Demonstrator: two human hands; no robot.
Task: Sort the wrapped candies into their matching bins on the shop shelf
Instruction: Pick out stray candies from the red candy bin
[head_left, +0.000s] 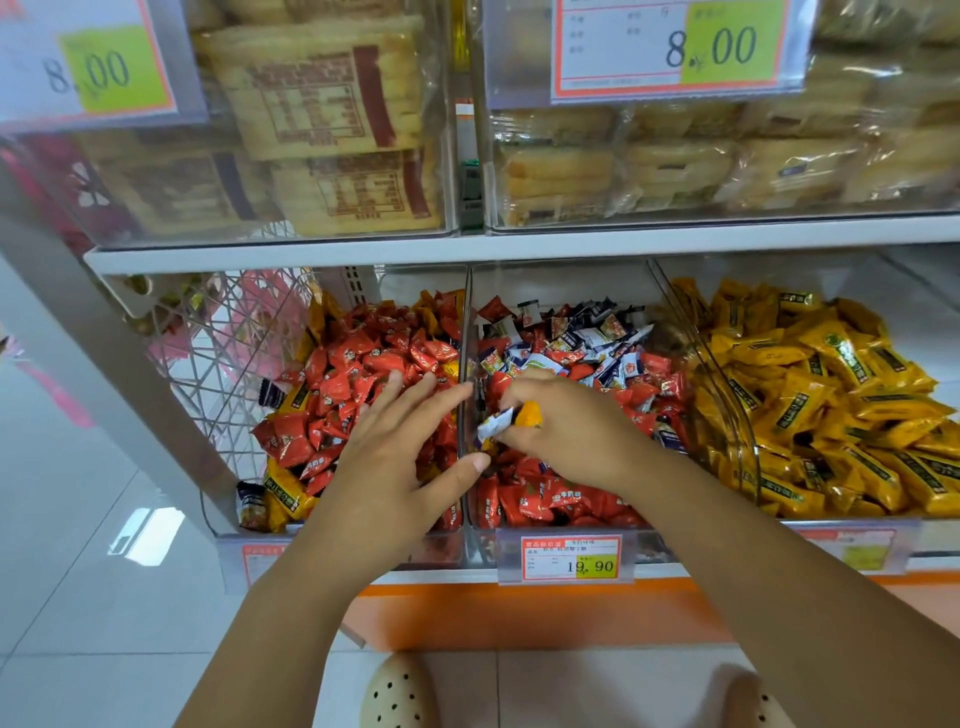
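Cream perforated clogs (397, 693) stood on the tiled floor below an orange shelf base. Above them both bare arms reached into the lower shelf's clear bins.

A left hand (395, 457) lay flat with fingers spread and straight, its grip open, resting on the heap in the left bin (415, 283), its thumb reaching across the divider. A right hand (566, 426) hung over the front of the middle bin (561, 283), its grip closed in a pinch on a white-and-blue candy (493, 425), with an orange candy (530, 415) tucked against the same fingers.

A price tag (570, 558) reading 19.90 was clipped to the middle bin's front.

Mostly red candies (363, 364) filled the left bin, with a few yellow packs (285, 493) along its left side. Red candies lay at the front of the middle bin, and white-and-blue ones (571, 338) were piled toward the back. Only yellow bars (831, 389) filled the right bin (737, 431). A white wire basket (223, 338) stood left of the bins.

On the shelf above, two clear boxes held wrapped pastries (322, 104), each box carrying an 8.00 label (675, 47).
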